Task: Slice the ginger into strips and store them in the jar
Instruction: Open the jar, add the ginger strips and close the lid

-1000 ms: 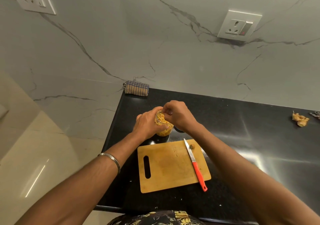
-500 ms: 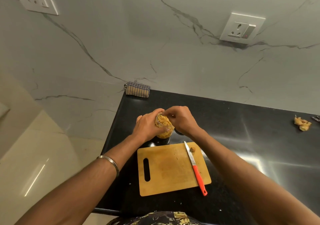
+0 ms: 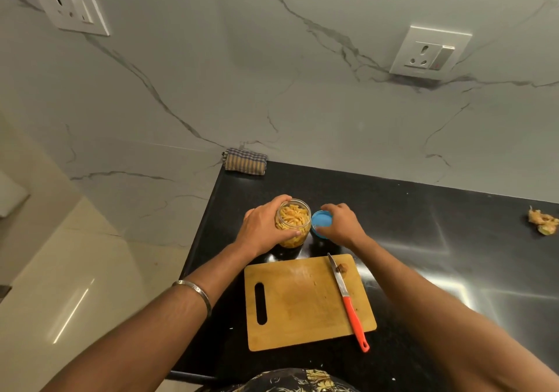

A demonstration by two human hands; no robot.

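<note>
Black polished stone is forming the tabletop [image 3: 408, 225], which is filling the lower right of the frame below a white marble-veined wall. Near the centre of the frame, a clear glass jar [image 3: 293, 225] is standing upright and uncapped, packed with yellow ginger strips [image 3: 292, 218]. The left hand [image 3: 263, 228] is wrapping around the jar from its left side, thumb and fingers [image 3: 282, 200] curling against the glass. Just to the right of the jar, the right hand [image 3: 341, 225] is gripping a blue lid [image 3: 321, 223], its fingers curling over the lid's far edge; whether the lid is touching the tabletop cannot be told. A metal bangle [image 3: 193, 292] is sitting on the left forearm.

Below the hands, a wooden cutting board [image 3: 302, 304] with a slot handle on its left is lying flat. A knife [image 3: 348, 301] with an orange handle is resting along the board's right side, blade pointing up the frame, handle tip hanging past the board's lower edge. A small brown ginger scrap [image 3: 342, 268] is lying beside the blade near the board's upper right corner.

At the right edge of the frame, a small heap of ginger peelings [image 3: 543, 220] is sitting on the tabletop. A folded checked cloth [image 3: 245, 161] is lying against the wall at the tabletop's upper left corner.
</note>
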